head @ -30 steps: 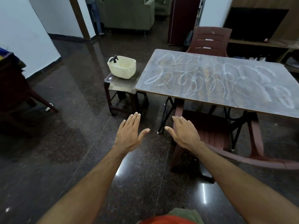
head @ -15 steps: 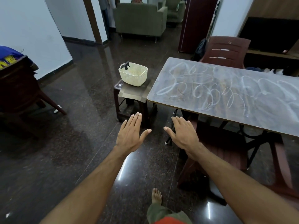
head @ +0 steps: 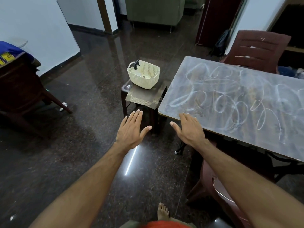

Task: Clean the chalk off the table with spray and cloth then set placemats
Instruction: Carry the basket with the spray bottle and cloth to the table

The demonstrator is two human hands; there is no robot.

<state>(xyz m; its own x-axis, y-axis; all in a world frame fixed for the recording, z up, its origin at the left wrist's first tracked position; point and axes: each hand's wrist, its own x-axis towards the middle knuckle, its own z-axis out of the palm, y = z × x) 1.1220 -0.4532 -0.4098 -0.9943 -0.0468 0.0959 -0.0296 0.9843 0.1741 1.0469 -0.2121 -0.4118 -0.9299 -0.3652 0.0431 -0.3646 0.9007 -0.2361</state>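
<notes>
A wide stretch of dark polished floor (head: 69, 162) is seen across the left and centre, open between a dark chair (head: 21, 96) at the left edge and the furniture on the right. The table (head: 246, 125) fills the right side, its grey top covered with looping white chalk marks (head: 230, 102); its near left corner lies just beyond the right hand, and its long front edge runs away toward the lower right. 2 maroon plastic chairs are placed at it: 1 (head: 256, 48) behind the far edge and 1 (head: 218, 191) tucked under the near edge. Just beside the table's short left end a small dark stool (head: 128, 94) is set, with brown woven placemats (head: 144, 99) laid over its top and hanging slightly past its front edge. A cream perforated basket (head: 144, 74) stands on the placemats, and a black spray trigger (head: 136, 64) is seen sticking up above its far left rim; what else lies inside cannot be made out clearly, so a cloth is not confirmed.

Both arms are held out forward, palms down. The left hand (head: 131, 130) is spread flat above the floor in front of the stool, fingers straight and together, thumb out, nothing held. The right hand (head: 189, 129) is likewise flat with straight fingers, its fingertips (head: 184, 115) overlapping the table's near corner; contact cannot be judged. A bare foot (head: 162, 211) is seen on the floor below.
</notes>
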